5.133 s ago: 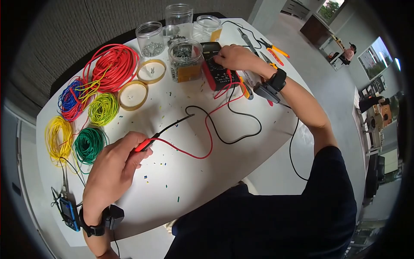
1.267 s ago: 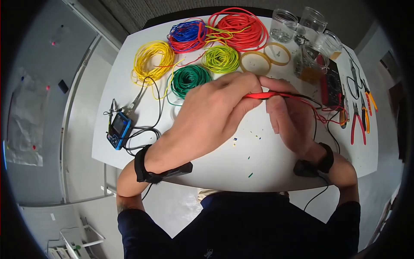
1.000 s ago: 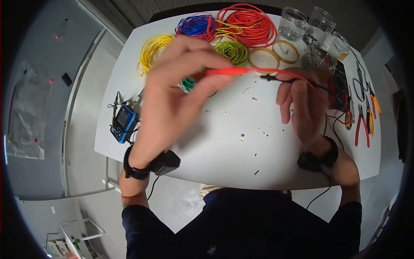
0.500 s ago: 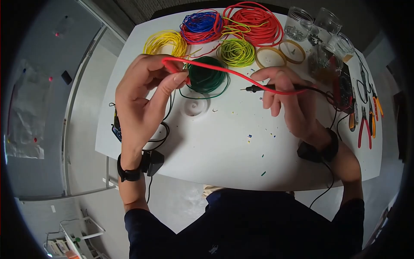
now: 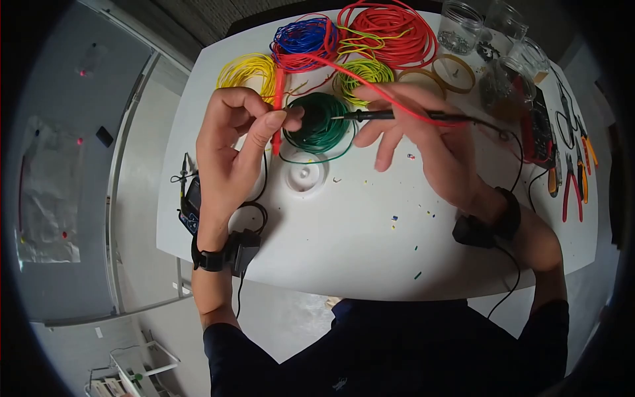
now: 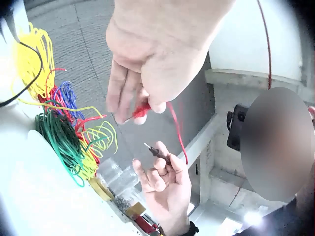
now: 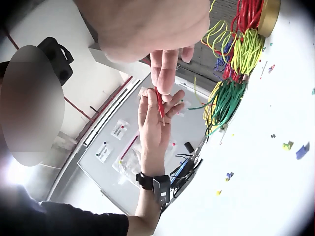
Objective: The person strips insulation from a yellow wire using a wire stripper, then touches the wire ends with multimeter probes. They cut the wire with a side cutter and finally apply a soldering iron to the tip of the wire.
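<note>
Above the table, my left hand [image 5: 231, 142] pinches a red test probe [image 5: 279, 89] between thumb and fingers, the probe standing roughly upright in the head view. My right hand [image 5: 430, 145] holds a black test probe [image 5: 374, 115], its bare metal tip pointing left toward the other hand. A red lead [image 5: 370, 83] arcs from the red probe over to the right hand. The left wrist view shows the black probe [image 6: 158, 154] between the right fingers, with some fingers spread. Beyond the right hand lies a multimeter [image 5: 541, 129], partly behind a jar.
Coils of green [image 5: 321, 132], yellow [image 5: 248, 73] and red wire [image 5: 390, 36] lie at the back left. Glass jars [image 5: 461, 26] stand at the back right, pliers [image 5: 570, 188] at the right. A white round dish [image 5: 305, 175] and scattered wire scraps [image 5: 418, 275] lie nearer.
The right hand has left the multimeter and now holds the black probe, which the left hand gripped earlier with the red one. The hands have drawn apart, and the red probe has turned upright.
</note>
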Motion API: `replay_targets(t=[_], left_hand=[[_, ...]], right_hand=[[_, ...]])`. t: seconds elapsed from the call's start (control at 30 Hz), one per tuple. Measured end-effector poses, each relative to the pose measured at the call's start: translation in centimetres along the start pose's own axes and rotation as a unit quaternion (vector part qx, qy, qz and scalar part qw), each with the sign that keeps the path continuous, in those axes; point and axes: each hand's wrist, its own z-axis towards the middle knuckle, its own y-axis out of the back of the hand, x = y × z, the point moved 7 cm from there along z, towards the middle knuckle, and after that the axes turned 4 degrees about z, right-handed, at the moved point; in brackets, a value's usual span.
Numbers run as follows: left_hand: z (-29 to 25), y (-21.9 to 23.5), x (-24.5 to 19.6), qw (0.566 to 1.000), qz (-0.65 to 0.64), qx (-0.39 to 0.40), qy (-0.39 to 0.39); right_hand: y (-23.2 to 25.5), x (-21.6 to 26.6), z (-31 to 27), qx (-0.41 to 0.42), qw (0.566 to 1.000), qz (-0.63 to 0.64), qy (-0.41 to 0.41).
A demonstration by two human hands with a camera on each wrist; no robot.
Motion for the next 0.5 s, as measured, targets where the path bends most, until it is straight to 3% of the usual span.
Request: replay_targets(t=[0.07,0.17,0.2,0.3,0.37,0.4,0.47,0.5], left_hand=[[0.1,-0.1,0.5,1.0,0.016,0.019,0.012],[-0.2,-0.3,0.8,0.999,0.018,0.018,0.028],[0.0,-0.3,0.7,0.998,0.032,0.028,0.034],[-0.2,-0.1,1.0,0.998,0.033,0.018,0.05],[-0.3,0.1,0.3,0.986,0.161,0.045,-0.029],[-0.4,0.4,0.5,0.985,0.16,0.048,-0.028],[-0.8,0.0,-0.6,0.97,0.186,0.082,-0.137],[-1.0,-0.3,-0.9,0.969,0.185,0.085,-0.137]], right_hand=[[-1.0,-0.8,-0.2,0.02,0.997,-0.005,-0.075],[-1.7,-1.4,-0.3,0.082,0.993,-0.075,-0.034],[-1.9,-1.4,-0.3,0.067,0.996,-0.059,-0.01],[-1.7,-2.2,-0.3,0.075,0.992,-0.059,-0.078],[-1.5,-2.4,-0.3,0.065,0.993,-0.041,-0.095],[-1.3,-2.7,-0.3,0.055,0.992,-0.026,-0.11],[-1.2,-2.6,-0.3,0.043,0.994,-0.03,-0.094],[-1.2,-2.3,-0.3,0.035,0.996,-0.037,-0.077]])
